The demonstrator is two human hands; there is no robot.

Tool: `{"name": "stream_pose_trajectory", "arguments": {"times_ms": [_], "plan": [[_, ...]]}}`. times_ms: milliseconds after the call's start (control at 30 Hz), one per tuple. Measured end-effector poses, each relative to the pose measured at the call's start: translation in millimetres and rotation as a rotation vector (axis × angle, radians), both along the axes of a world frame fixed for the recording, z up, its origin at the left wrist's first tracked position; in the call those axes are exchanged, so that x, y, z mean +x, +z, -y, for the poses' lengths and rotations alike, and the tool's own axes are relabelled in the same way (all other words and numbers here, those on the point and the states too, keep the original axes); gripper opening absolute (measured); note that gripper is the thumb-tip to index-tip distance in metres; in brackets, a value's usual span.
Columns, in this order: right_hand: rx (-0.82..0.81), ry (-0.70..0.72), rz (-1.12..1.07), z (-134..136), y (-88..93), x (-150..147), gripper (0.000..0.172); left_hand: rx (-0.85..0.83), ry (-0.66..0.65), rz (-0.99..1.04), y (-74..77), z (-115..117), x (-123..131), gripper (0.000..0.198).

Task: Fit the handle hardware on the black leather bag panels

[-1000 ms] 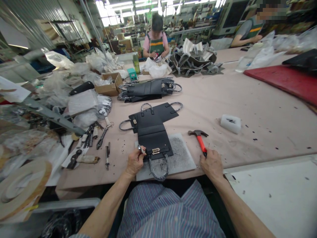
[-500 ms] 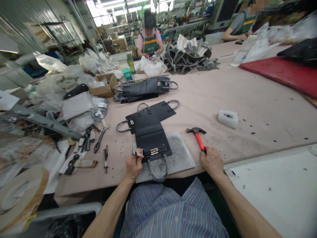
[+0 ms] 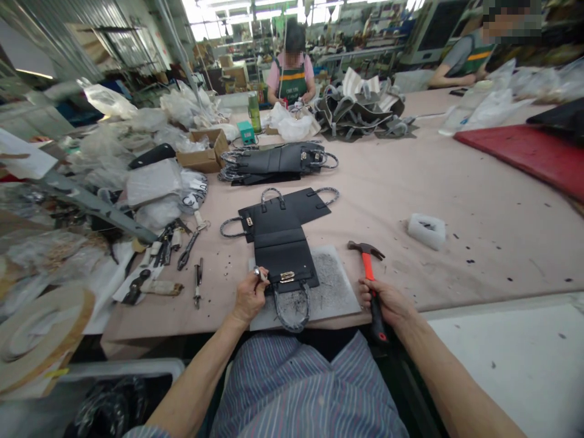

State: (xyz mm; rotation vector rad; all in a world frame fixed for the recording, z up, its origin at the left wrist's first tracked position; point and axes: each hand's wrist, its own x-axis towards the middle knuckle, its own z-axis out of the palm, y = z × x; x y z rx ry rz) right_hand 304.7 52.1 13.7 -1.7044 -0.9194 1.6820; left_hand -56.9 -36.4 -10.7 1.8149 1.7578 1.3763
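My left hand is closed on a small metal punch, its shiny round end pointing up toward me; the lower end is hidden. It is at the left edge of a black bag panel, close to the gold-coloured clasp. A wrapped handle loops from the panel toward me. The panel lies partly on a white board covered with dark marks. To the right, my right hand grips the red and black handle of a claw hammer, head pointing away from me.
Behind the panel lies another black panel, then a stack of bag pieces. Hand tools and plastic bags crowd the left. A white foam block sits right. Two people work across the table.
The punch in my left hand has turned from lying sideways to pointing up. My right hand now grips the hammer farther up its handle, baring the butt. The view has shifted slightly.
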Motion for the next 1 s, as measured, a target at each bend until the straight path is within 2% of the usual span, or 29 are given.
{"name": "stream_pose_trajectory", "arguments": {"times_ms": [167, 267, 367, 433, 500, 567, 633, 700, 767, 800, 867, 900, 933, 967, 1000], "plan": [[0.006, -0.040, -0.018, 18, 2.2, -24, 0.025, -0.013, -0.022, 0.019, 1.8, 2, 2, 0.015], [0.111, -0.014, 0.089, 31, 17.7, -35, 0.034, -0.017, -0.023, 0.035, 2.1, 2, 2, 0.016], [0.449, 0.228, 0.322, 45, 58.2, -49, 0.039, -0.012, -0.013, 0.050, 1.0, 3, 2, 0.016], [0.739, 0.409, 0.470, 53, 91.2, -65, 0.039, -0.016, -0.014, 0.052, 0.3, 3, 1, 0.016], [0.952, 0.534, 0.589, 57, 117.9, -84, 0.037, -0.014, -0.022, 0.048, -0.2, 3, 1, 0.017], [1.064, 0.664, 0.709, 57, 134.3, -102, 0.032, -0.005, -0.026, 0.041, -0.7, 3, 0, 0.017], [1.087, 0.816, 0.821, 51, 146.1, -112, 0.025, 0.001, -0.024, 0.037, -1.0, 2, 0, 0.018], [1.077, 0.910, 0.892, 42, 162.8, -115, 0.022, 0.005, -0.029, 0.035, -1.1, 2, 0, 0.019], [1.126, 0.857, 0.869, 37, 186.7, -113, 0.025, 0.011, -0.035, 0.036, -1.0, 2, 1, 0.019], [1.174, 0.764, 0.819, 37, 198.9, -113, 0.028, 0.013, -0.036, 0.037, -1.0, 2, 1, 0.018], [1.276, 0.469, 0.673, 43, 215.4, -113, 0.030, 0.015, -0.033, 0.040, -1.2, 2, 1, 0.018], [1.311, 0.336, 0.611, 47, 217.1, -114, 0.030, 0.016, -0.029, 0.041, -1.5, 2, 1, 0.018], [1.328, 0.263, 0.579, 51, 213.8, -114, 0.031, 0.016, -0.028, 0.040, -1.9, 2, 1, 0.019], [1.324, 0.272, 0.592, 54, 206.2, -114, 0.033, 0.018, -0.029, 0.036, -2.4, 2, 1, 0.019], [1.303, 0.391, 0.642, 56, 195.7, -113, 0.034, 0.018, -0.033, 0.030, -3.1, 2, 1, 0.019]]}}
